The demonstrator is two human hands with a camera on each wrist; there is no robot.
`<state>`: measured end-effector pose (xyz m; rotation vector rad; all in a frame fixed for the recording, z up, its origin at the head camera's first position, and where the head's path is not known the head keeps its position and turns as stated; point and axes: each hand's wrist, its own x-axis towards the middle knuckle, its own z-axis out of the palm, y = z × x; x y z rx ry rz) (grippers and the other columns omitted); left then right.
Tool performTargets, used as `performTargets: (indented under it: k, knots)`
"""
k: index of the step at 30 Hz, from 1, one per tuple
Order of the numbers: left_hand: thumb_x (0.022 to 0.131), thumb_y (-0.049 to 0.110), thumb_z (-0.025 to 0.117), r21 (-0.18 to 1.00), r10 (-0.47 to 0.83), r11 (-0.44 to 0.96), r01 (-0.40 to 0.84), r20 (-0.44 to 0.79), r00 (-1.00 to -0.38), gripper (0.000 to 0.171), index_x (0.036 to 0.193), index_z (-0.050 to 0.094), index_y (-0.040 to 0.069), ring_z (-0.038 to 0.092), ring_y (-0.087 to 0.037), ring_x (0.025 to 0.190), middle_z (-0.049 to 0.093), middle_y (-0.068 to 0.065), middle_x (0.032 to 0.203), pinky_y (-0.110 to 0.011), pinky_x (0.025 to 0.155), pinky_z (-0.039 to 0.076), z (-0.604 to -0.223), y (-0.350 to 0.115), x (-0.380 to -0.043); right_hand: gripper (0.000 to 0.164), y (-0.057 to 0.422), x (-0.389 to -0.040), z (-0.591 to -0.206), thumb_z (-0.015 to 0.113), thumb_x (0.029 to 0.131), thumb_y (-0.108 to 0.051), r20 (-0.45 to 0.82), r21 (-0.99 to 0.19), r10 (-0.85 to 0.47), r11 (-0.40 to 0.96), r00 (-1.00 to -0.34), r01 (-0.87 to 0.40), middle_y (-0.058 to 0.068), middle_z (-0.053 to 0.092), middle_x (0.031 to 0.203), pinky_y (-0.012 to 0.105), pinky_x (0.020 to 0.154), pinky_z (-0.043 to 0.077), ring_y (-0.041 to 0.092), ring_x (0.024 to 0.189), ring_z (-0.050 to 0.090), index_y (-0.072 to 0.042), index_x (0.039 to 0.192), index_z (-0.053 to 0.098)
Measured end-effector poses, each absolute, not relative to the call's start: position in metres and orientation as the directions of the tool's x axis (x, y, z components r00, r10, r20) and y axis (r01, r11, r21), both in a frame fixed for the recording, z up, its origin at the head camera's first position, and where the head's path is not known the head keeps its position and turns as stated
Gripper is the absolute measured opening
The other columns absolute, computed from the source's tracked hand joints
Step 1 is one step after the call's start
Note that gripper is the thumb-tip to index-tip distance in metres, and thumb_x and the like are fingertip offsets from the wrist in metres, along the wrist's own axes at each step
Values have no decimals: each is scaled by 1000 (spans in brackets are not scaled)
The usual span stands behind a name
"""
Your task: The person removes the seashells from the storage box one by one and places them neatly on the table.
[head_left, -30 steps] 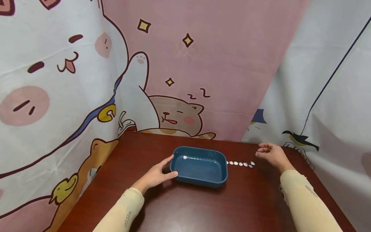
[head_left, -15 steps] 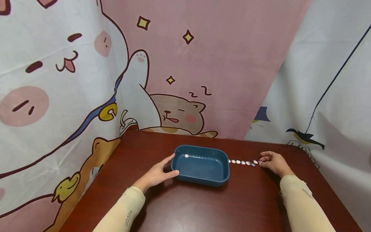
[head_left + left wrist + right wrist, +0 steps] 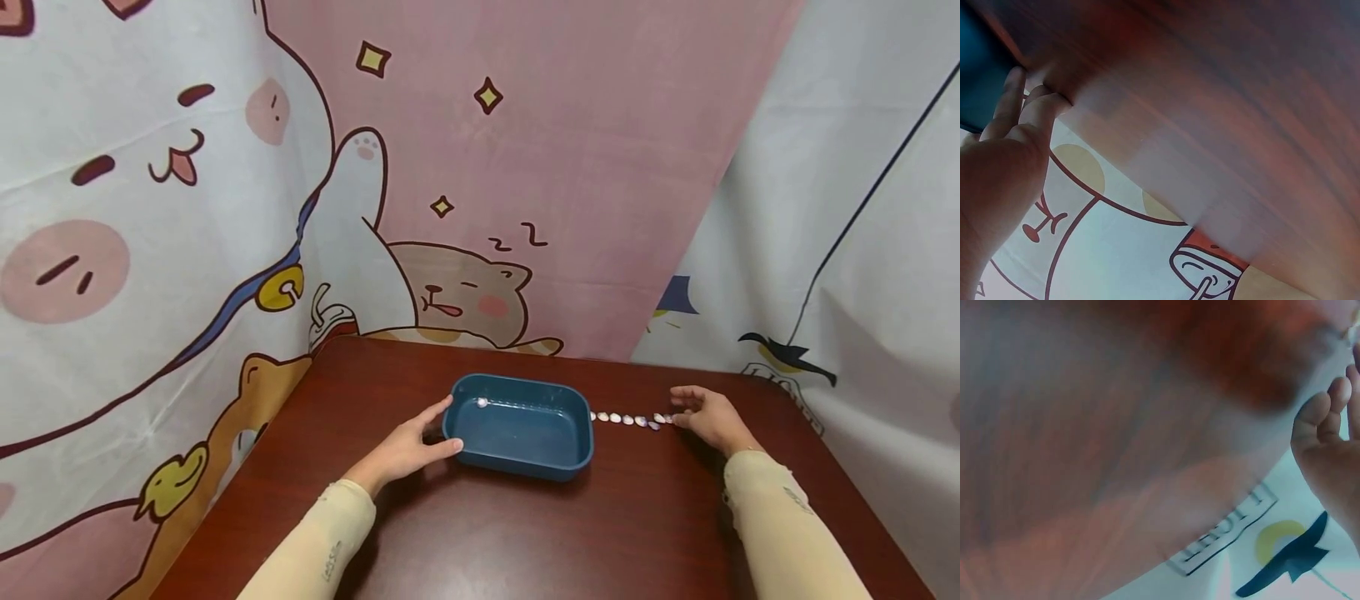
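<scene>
In the head view, a dark blue rectangular baking dish (image 3: 517,429) stands on the table. My left hand (image 3: 408,442) holds its left end, thumb and forefinger on the rim at the corners. In the left wrist view, the other fingers (image 3: 1041,106) curl in beside the dish. One small whitish shell (image 3: 482,402) lies inside the dish. From its right side runs a row of several small pale and purplish shells (image 3: 627,420). My right hand (image 3: 712,417) is at the row's right end, fingers parted, thumb tip right at the last shell (image 3: 669,419).
The reddish-brown wooden table (image 3: 517,542) carries the dish and shells. Behind it hangs a pink cloth (image 3: 585,167) printed with cartoon animals, and white printed cloth (image 3: 885,292) closes off the right side. The table's back edge lies close beyond the row.
My right hand has come down and left to the row's right end, where a shell it carried now lies with the others. Its fingers have parted. My left hand stays on the dish.
</scene>
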<state>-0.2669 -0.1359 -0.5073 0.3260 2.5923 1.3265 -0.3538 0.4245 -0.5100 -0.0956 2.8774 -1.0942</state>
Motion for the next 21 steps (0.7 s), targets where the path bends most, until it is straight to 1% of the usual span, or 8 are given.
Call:
performTargets:
  k: [2,5,7,9,11,14,18,21]
  knots:
    - [95,53,78,812,287,574,102,-84,-954,89,169,31,37,49,-39,152,45,-10,169,-71,118,41,-508,-138,-268,55,406,-357,-500,76,99,-14,14,-671,-80,739,-997,-69,32,63,144,36,89,57,45,125,64,5,147,56]
    - [95,54,78,810,280,578,102,-80,-957,90,169,31,37,49,-39,152,45,-9,170,-71,118,41,-508,-141,-268,48,360,-365,-477,73,103,-19,104,-676,-113,720,-988,-154,27,67,141,39,89,57,41,120,66,0,145,61]
    - [95,54,78,811,274,577,98,-79,-958,90,169,31,37,49,-40,152,44,-8,170,-71,118,41,-507,-142,-268,41,318,-371,-462,73,103,-19,158,-670,-186,702,-970,-243,24,71,134,42,90,58,38,116,69,-3,140,66]
    - [95,54,78,812,272,575,94,-82,-959,90,169,31,37,49,-40,152,44,-9,170,-71,118,41,-506,-142,-267,35,271,-373,-451,73,102,-17,175,-654,-302,676,-937,-340,20,74,129,46,93,60,35,114,71,-5,135,70]
    - [95,55,77,814,275,575,89,-89,-957,90,169,30,37,48,-40,153,44,-10,170,-72,118,40,-505,-142,-267,32,225,-372,-449,75,101,-17,142,-633,-431,653,-891,-417,16,77,127,49,97,60,32,114,73,-7,132,73]
    - [95,55,76,817,284,571,86,-98,-954,90,170,30,37,48,-40,153,44,-10,170,-72,119,39,-506,-140,-266,35,169,-369,-456,74,102,-17,28,-579,-586,651,-810,-491,12,75,134,51,106,58,30,123,72,-8,136,73]
    - [96,54,76,825,296,558,84,-103,-950,89,170,29,35,49,-40,152,46,-13,168,-73,119,38,-506,-138,-267,41,125,-363,-475,72,103,-15,-93,-462,-628,714,-772,-526,9,70,145,53,117,50,30,138,64,-11,144,68]
    - [96,55,76,829,299,552,83,-104,-949,90,170,29,34,51,-40,151,47,-14,167,-72,120,38,-506,-138,-268,43,113,-361,-487,71,103,-12,-101,-378,-625,744,-774,-551,9,66,150,52,122,45,30,145,59,-11,146,66]
